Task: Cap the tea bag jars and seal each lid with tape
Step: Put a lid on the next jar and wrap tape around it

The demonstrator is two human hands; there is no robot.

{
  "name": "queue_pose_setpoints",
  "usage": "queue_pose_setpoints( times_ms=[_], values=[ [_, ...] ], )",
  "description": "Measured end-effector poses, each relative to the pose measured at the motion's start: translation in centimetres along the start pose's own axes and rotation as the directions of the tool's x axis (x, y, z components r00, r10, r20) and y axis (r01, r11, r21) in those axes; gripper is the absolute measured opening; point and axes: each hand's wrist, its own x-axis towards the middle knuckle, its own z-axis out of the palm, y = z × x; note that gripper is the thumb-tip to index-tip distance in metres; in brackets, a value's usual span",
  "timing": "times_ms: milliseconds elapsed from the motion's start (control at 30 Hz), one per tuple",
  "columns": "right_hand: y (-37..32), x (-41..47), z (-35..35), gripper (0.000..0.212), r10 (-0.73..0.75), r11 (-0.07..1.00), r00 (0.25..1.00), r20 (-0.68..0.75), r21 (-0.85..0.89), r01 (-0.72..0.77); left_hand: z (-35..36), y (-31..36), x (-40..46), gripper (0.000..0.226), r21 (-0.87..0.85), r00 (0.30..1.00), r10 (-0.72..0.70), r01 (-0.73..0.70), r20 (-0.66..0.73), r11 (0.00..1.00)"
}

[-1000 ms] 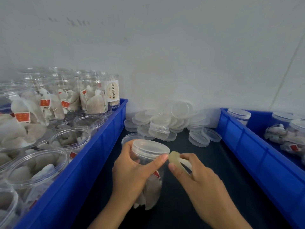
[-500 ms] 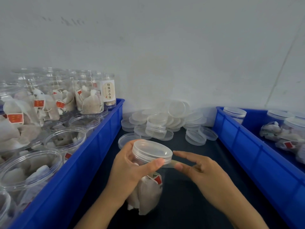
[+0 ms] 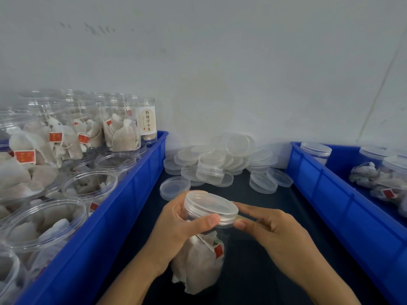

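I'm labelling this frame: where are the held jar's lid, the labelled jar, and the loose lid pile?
Lid [image 3: 210,204], head view, its flat top.
Labelled jar [image 3: 148,120], head view, its paper label.
Lid pile [image 3: 237,144], head view, the upright lid's face.

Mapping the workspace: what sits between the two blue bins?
Head view: loose clear lids piled at the wall, dark table, and both hands on the capped jar.
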Motion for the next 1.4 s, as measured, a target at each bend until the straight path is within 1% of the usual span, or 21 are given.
queue_pose_setpoints(
  times_ms=[67, 167, 300, 367, 433, 500, 600, 667, 700, 767, 833, 867, 900, 933, 967, 1033, 1100, 1133, 1167, 1300, 1400],
  values=[
    [-0.1, -0.1, -0.1, 0.041, -0.001, 1.0, 1.0, -0.016, -0.018, 0.001, 0.0, 0.0, 0.0, 0.09, -0.009, 1.0, -0.003, 0.003, 0.008, 1.0],
    [-0.1, -0.1, -0.2, 0.038, 0.003, 1.0, 0.999, -0.047, -0.029, -0.004, -0.1, -0.1, 0.1, 0.068, -0.016, 1.0, 0.011, -0.011, -0.005, 1.0],
    [-0.1, -0.2, -0.3, 0.053, 0.003, 0.999, 0.999, -0.049, -0.053, -0.005, -0.1, -0.1, 0.2, 0.065, -0.033, 1.0, 0.014, -0.014, 0.008, 0.999],
    [-0.2, -0.2, -0.2, 0.055, 0.003, 0.999, 0.999, -0.043, -0.039, -0.004, -0.2, 0.1, 0.2, 0.075, -0.039, 0.999, 0.008, -0.006, 0.037, 0.999],
    [-0.2, -0.1, 0.1, 0.052, -0.001, 1.0, 0.999, -0.036, -0.013, 0.001, -0.3, 0.0, 0.2, 0.096, -0.071, 0.999, -0.021, 0.024, 0.043, 0.997],
    [-0.2, 0.0, 0.3, 0.05, -0.006, 1.0, 1.0, -0.028, 0.01, 0.006, -0.5, -0.2, 0.3, 0.109, -0.132, 0.997, -0.066, 0.07, 0.036, 0.989],
    [0.2, 0.2, 0.5, 0.057, -0.007, 0.999, 1.0, -0.009, 0.05, 0.007, -0.5, -0.3, 0.2, 0.11, -0.157, 0.995, -0.073, 0.083, 0.068, 0.984],
    [0.4, 0.3, 0.7, 0.06, -0.006, 0.997, 1.0, 0.0, 0.075, 0.006, -0.3, -0.4, 0.2, 0.103, -0.138, 0.996, -0.048, 0.058, 0.075, 0.989],
    [0.5, 0.3, 0.8, 0.057, -0.005, 0.996, 1.0, -0.002, 0.093, 0.005, -0.2, -0.4, 0.2, 0.096, -0.11, 0.998, -0.024, 0.03, 0.058, 0.994],
    [0.6, 0.3, 1.2, 0.046, 0.007, 0.989, 1.0, -0.016, 0.146, -0.004, -0.1, -0.5, 0.1, 0.075, 0.009, 0.999, 0.047, -0.047, -0.024, 0.999],
    [0.4, 0.2, 1.6, 0.038, 0.033, 0.981, 0.998, -0.044, 0.193, -0.024, 0.0, -0.6, 0.0, 0.057, 0.159, 0.984, 0.127, -0.107, -0.123, 0.981],
    [0.3, 0.2, 1.9, 0.039, 0.044, 0.98, 0.997, -0.065, 0.198, -0.03, 0.1, -0.7, -0.2, 0.05, 0.216, 0.972, 0.162, -0.123, -0.17, 0.969],
    [0.2, 0.1, 2.3, 0.043, 0.046, 0.981, 0.995, -0.086, 0.19, -0.029, 0.3, -0.7, -0.3, 0.041, 0.257, 0.96, 0.188, -0.132, -0.208, 0.957],
    [0.1, 0.1, 2.6, 0.048, 0.04, 0.985, 0.994, -0.103, 0.171, -0.022, 0.6, -0.7, -0.5, 0.036, 0.294, 0.947, 0.21, -0.134, -0.243, 0.946],
    [0.0, 0.1, 2.9, 0.051, 0.035, 0.989, 0.993, -0.111, 0.147, -0.019, 1.0, -0.7, -0.7, 0.041, 0.338, 0.932, 0.233, -0.132, -0.279, 0.932],
    [-0.2, 0.0, 3.4, 0.044, 0.024, 0.993, 0.991, -0.134, 0.117, -0.009, 1.5, -0.6, -0.9, 0.054, 0.403, 0.912, 0.256, -0.114, -0.319, 0.908],
    [-0.3, -0.2, 3.7, 0.036, 0.016, 0.994, 0.986, -0.163, 0.112, 0.002, 1.8, -0.4, -0.9, 0.068, 0.409, 0.931, 0.21, -0.073, -0.299, 0.909],
    [-0.4, -0.3, 3.9, 0.034, 0.012, 0.994, 0.985, -0.169, 0.11, 0.007, 1.9, -0.3, -0.9, 0.079, 0.403, 0.942, 0.168, -0.038, -0.292, 0.914],
    [-0.5, -0.4, 4.0, 0.035, 0.004, 0.994, 0.985, -0.17, 0.107, 0.014, 1.9, -0.3, -0.8, 0.084, 0.393, 0.948, 0.132, -0.007, -0.291, 0.92],
    [-0.8, -0.6, 4.3, 0.042, -0.057, 0.997, 0.982, -0.179, 0.049, 0.067, 1.4, -0.3, -0.4, 0.077, 0.279, 0.946, 0.08, 0.011, -0.314, 0.96],
    [-0.9, -0.6, 3.7, 0.049, -0.094, 0.995, 0.981, -0.168, -0.04, 0.088, 0.9, -0.2, -0.2, 0.075, 0.226, 0.944, 0.07, 0.005, -0.322, 0.974]
  ],
)
